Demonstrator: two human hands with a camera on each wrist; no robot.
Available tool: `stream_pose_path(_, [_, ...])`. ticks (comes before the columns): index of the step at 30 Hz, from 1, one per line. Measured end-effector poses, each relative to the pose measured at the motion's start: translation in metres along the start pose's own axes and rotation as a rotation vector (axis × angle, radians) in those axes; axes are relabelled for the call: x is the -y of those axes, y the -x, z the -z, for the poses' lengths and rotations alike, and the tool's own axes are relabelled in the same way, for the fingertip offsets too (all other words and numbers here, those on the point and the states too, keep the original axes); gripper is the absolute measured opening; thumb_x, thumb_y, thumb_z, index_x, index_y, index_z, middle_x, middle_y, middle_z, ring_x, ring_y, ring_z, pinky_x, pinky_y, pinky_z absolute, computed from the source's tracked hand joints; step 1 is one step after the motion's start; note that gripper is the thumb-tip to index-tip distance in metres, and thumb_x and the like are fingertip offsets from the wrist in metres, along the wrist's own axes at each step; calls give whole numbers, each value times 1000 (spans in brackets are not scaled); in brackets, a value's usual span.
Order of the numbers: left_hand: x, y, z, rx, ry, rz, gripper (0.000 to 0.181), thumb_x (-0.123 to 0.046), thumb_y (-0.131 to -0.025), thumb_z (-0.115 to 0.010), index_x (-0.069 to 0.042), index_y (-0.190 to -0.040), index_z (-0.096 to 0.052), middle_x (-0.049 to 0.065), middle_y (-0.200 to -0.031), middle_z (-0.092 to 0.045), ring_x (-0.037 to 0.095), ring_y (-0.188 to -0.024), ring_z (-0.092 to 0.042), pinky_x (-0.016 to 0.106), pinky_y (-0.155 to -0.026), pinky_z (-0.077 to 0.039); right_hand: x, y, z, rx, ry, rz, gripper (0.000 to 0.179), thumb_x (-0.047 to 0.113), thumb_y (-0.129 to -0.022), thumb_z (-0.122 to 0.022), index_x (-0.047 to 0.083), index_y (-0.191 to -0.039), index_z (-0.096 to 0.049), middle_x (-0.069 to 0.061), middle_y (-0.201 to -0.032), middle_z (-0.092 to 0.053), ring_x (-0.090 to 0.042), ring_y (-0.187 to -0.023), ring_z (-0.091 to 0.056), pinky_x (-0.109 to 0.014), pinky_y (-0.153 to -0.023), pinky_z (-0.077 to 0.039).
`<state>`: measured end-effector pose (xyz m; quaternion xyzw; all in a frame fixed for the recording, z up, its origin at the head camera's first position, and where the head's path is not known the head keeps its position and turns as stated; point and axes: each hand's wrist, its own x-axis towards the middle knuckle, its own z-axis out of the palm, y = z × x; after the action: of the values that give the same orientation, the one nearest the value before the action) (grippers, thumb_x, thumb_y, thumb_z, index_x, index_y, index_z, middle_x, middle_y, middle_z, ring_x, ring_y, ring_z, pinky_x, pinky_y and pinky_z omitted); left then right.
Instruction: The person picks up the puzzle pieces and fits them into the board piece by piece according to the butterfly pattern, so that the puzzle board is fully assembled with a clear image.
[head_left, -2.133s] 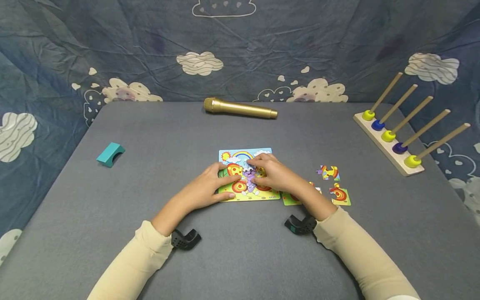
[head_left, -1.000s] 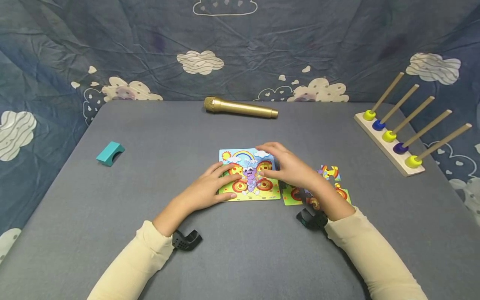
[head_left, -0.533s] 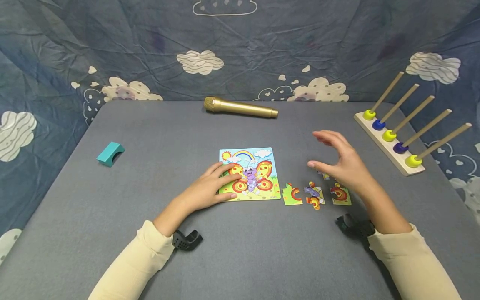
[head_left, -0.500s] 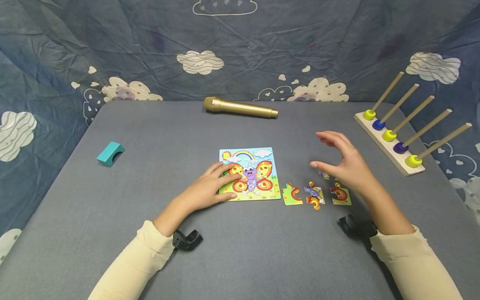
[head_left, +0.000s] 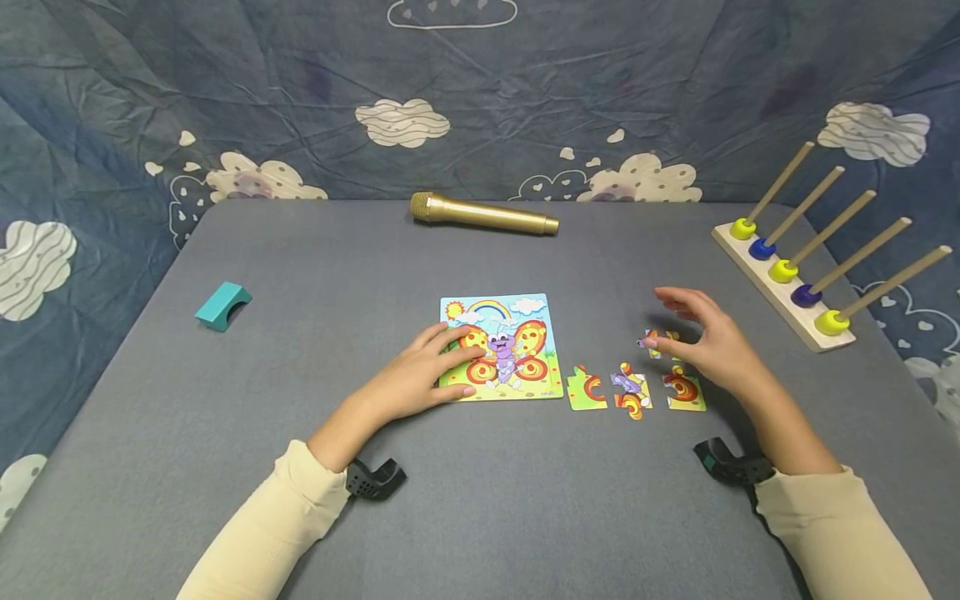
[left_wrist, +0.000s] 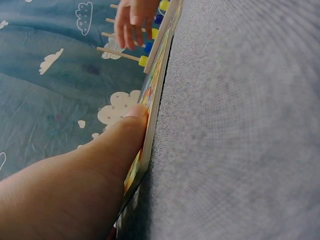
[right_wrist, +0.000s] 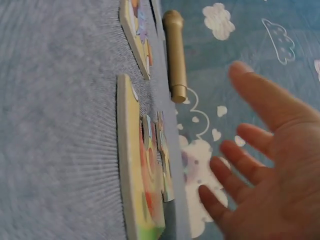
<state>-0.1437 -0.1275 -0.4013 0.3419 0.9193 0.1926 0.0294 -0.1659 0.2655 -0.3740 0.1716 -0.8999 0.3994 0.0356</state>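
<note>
A square butterfly puzzle board [head_left: 525, 379] lies in the middle of the table. My left hand [head_left: 412, 375] rests on its left side, fingers spread over the picture; in the left wrist view the thumb [left_wrist: 125, 132] lies along the board's edge. To the right are loose jigsaw pieces: a green corner piece [head_left: 585, 389], a purple-and-orange piece [head_left: 632, 390], and a red spiral corner piece [head_left: 684, 390]. My right hand [head_left: 712, 346] hovers with fingers apart over another puzzle piece [head_left: 655, 343], which it partly hides. Nothing shows between its fingers in the right wrist view.
A gold microphone [head_left: 483, 215] lies at the back of the table. On the right stands a wooden peg rack [head_left: 783, 287] with yellow, blue and purple beads on tall rods. A teal arch block [head_left: 223, 306] sits at the left.
My right hand has left the board, moved right past the loose pieces, and come down close over the far-right piece. The left hand has stayed on the board.
</note>
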Motion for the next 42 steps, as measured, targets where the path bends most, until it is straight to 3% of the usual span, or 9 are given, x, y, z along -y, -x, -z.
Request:
stream_pose_path(4, [-1, 0, 1, 7, 4, 6, 51, -45, -85, -56, -25, -132, -47, 0, -143, -28, 30, -131, -16, 45, -102, -22, -9, 1, 1, 85, 11, -47, 67, 13, -75, -74, 3, -131, -41, -18, -126, -42, -35, -112, -39, -53, -90, -29])
stream_pose_path(12, [-3, 1, 3, 11, 14, 15, 50, -44, -86, -56, -25, -131, -47, 0, -143, -28, 30, -131, -16, 46, -102, -22, -27, 3, 2, 176, 61, -43, 63, 20, -76, -73, -1, -128, -44, -21, -123, -43, -37, -111, -39, -54, -88, -28])
stream_pose_path(20, [-3, 0, 2, 10, 11, 9, 51, -44, -85, -57, -25, -131, -48, 1, -143, -29, 30, -131, -17, 46, -102, -23, -26, 6, 4, 236, 107, -58, 52, 23, -79, -71, -1, -121, -52, -21, -123, -39, -42, -115, -33, -61, -88, -26])
stream_pose_path(26, [-3, 0, 2, 13, 13, 15, 51, -45, -85, -56, -25, -132, -47, 1, -144, -28, 29, -132, -16, 47, -101, -23, -22, 6, 2, 229, 163, -12, 42, 19, -80, -69, -1, -114, -55, -19, -116, -44, -39, -109, -39, -57, -85, -31])
stream_pose_path(33, [-4, 0, 2, 16, 7, 23, 51, -45, -86, -56, -26, -131, -48, 0, -144, -27, 29, -132, -17, 50, -100, -23, -13, 3, -1, 210, 242, -5, 40, 23, -82, -67, -3, -111, -55, -15, -102, -53, -26, -88, -48, -43, -73, -39])
stream_pose_path(42, [-6, -2, 0, -44, -72, 25, 46, -50, -85, -53, -28, -126, -53, 1, -139, -34, 29, -128, -24, 49, -102, -14, 25, -4, -10, 167, 232, 28, 45, 29, -81, -68, 2, -115, -56, -12, -111, -52, -27, -96, -49, -49, -79, -39])
